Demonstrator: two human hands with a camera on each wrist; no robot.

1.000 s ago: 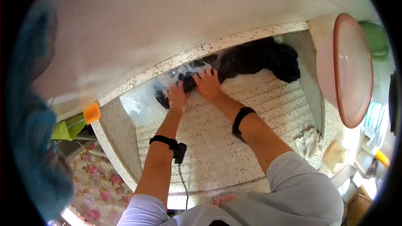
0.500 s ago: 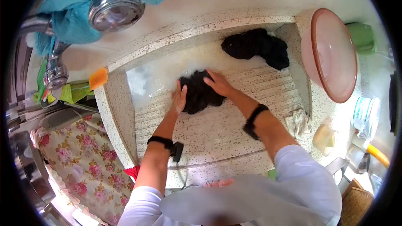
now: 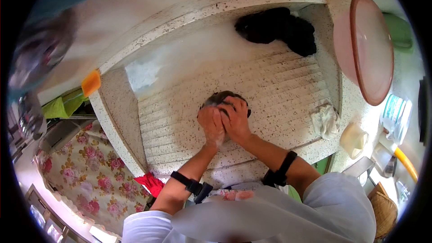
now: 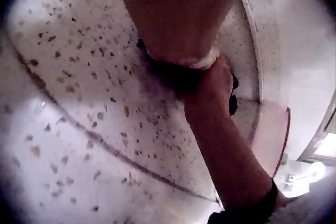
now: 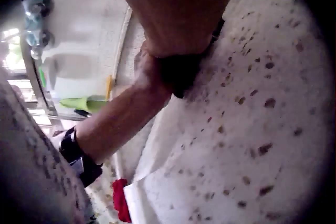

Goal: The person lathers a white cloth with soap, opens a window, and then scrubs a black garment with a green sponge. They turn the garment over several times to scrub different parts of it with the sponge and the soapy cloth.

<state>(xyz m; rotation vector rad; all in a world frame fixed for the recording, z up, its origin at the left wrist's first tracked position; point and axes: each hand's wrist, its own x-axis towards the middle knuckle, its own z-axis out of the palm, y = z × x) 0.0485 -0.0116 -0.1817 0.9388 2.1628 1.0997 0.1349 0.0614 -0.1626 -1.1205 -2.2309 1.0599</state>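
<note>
A small dark wet cloth [image 3: 222, 98] is bunched on the ridged speckled washboard [image 3: 279, 85] of a stone sink. Both hands are clasped over it, side by side. My left hand [image 3: 210, 125] grips its near left side and my right hand [image 3: 236, 119] curls over its right side. In the left wrist view the dark cloth [image 4: 178, 74] shows under the left hand, with the right hand [image 4: 212, 85] against it. The right wrist view shows the cloth [image 5: 181, 74] squeezed between both hands. A second dark garment [image 3: 276, 28] lies heaped at the sink's far right corner.
A pink basin [image 3: 371, 47] leans at the right. A white rag [image 3: 325, 120] and a soap bar [image 3: 353, 138] lie on the right ledge. An orange sponge [image 3: 91, 82] sits on the left rim. Soapy water [image 3: 180, 63] pools at the far side. A floral cloth [image 3: 90, 171] hangs lower left.
Both hands dragged the dark cloth from the soapy far end toward me down the washboard and bunched it into a small wad. The hands closed together over it.
</note>
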